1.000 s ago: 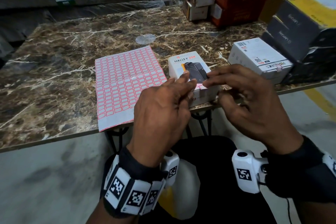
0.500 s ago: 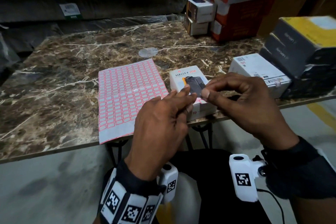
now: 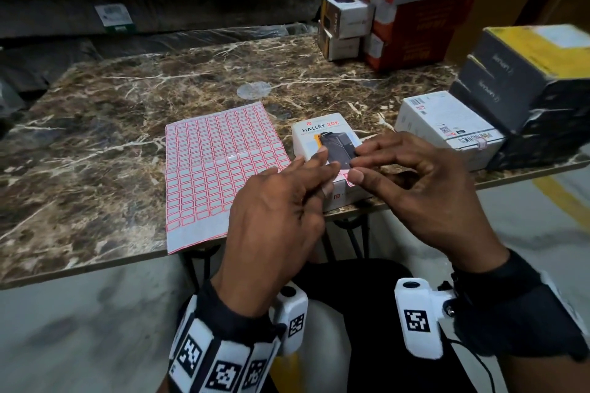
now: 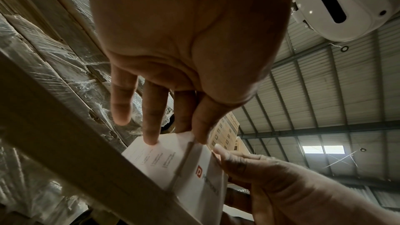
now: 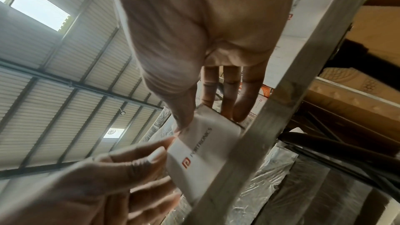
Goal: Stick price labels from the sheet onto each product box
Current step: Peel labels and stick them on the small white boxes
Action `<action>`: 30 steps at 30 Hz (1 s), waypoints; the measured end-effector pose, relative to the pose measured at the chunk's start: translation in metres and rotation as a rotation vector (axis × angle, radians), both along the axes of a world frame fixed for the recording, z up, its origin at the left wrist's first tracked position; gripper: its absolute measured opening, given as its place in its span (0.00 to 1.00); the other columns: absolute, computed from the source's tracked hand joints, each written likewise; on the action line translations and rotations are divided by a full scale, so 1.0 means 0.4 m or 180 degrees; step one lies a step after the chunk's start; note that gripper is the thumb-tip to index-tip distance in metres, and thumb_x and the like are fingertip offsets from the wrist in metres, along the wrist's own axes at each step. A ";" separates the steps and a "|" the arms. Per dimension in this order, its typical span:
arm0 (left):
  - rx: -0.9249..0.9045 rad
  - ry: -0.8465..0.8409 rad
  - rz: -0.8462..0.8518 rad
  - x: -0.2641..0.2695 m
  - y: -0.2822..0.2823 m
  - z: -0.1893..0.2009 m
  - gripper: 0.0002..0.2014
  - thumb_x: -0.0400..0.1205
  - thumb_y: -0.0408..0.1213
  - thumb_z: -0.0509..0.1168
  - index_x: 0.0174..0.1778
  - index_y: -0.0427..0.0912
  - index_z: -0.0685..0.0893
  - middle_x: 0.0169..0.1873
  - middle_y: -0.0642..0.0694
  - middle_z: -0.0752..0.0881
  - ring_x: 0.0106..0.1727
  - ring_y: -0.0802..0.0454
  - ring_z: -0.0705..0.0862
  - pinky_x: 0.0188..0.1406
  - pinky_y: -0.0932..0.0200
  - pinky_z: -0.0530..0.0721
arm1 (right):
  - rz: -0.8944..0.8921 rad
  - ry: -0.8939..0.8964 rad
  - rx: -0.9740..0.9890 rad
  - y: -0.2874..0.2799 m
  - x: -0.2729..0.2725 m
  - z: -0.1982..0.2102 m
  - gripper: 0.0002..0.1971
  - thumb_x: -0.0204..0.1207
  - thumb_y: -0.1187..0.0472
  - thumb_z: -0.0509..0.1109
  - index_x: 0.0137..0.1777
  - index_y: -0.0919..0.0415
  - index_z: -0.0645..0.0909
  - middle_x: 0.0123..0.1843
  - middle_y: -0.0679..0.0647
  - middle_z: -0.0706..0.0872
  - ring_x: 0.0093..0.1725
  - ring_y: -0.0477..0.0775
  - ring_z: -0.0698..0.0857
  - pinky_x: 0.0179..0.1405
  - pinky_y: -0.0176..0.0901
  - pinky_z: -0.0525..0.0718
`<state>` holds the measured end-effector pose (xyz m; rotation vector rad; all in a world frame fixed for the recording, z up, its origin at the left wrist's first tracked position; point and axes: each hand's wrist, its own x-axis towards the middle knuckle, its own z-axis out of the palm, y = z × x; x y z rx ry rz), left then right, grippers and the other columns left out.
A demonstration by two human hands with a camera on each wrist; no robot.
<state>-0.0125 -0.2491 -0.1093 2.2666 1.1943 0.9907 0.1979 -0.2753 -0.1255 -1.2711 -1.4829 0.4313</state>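
A white "HALLEY 20K" box point(image 3: 319, 134) lies at the marble table's near edge, right of the red-bordered label sheet point(image 3: 220, 169). A small pink price label point(image 3: 343, 174) sits at the box's near top edge. My right hand point(image 3: 354, 169) holds that label between thumb and forefinger against the box, and its other fingers rest bent on the lid. My left hand point(image 3: 319, 166) lays straight fingers on the box's near left corner. From below, the left wrist view shows the left fingertips point(image 4: 151, 136) touching the box point(image 4: 194, 177). The right wrist view shows the thumb point(image 5: 181, 117) at the box point(image 5: 205, 151) edge.
A second white box point(image 3: 447, 124) lies to the right, against a stack of dark boxes point(image 3: 526, 89). Small boxes point(image 3: 344, 25) and a red carton point(image 3: 415, 32) stand at the back right. A round clear film point(image 3: 253, 89) lies beyond the sheet. The table edge point(image 3: 95, 268) runs near my wrists.
My right hand has brought the pinched label down onto the box's near edge. The left fingers have stretched forward along the box.
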 end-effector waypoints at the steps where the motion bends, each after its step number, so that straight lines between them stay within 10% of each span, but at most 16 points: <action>1: 0.0025 0.0043 0.0010 0.002 -0.001 0.001 0.18 0.83 0.45 0.66 0.69 0.60 0.90 0.72 0.61 0.85 0.78 0.60 0.79 0.80 0.48 0.78 | -0.0007 0.0006 0.0088 -0.001 -0.004 -0.006 0.09 0.75 0.55 0.84 0.53 0.55 0.96 0.59 0.50 0.93 0.62 0.45 0.91 0.52 0.32 0.90; 11: 0.0252 0.0057 0.0112 0.011 -0.005 -0.001 0.16 0.83 0.43 0.67 0.65 0.58 0.92 0.70 0.57 0.87 0.75 0.57 0.82 0.75 0.37 0.81 | -0.0192 -0.0368 0.0562 -0.002 -0.018 -0.038 0.07 0.80 0.60 0.82 0.56 0.59 0.94 0.59 0.52 0.92 0.61 0.35 0.89 0.56 0.21 0.83; 30: 0.0076 -0.0046 0.0074 0.010 -0.006 -0.002 0.17 0.84 0.45 0.66 0.67 0.58 0.91 0.71 0.57 0.86 0.77 0.58 0.81 0.78 0.39 0.79 | -0.0042 -0.0116 0.0484 -0.011 -0.013 -0.050 0.13 0.76 0.63 0.86 0.60 0.62 0.94 0.64 0.53 0.91 0.67 0.42 0.90 0.55 0.33 0.92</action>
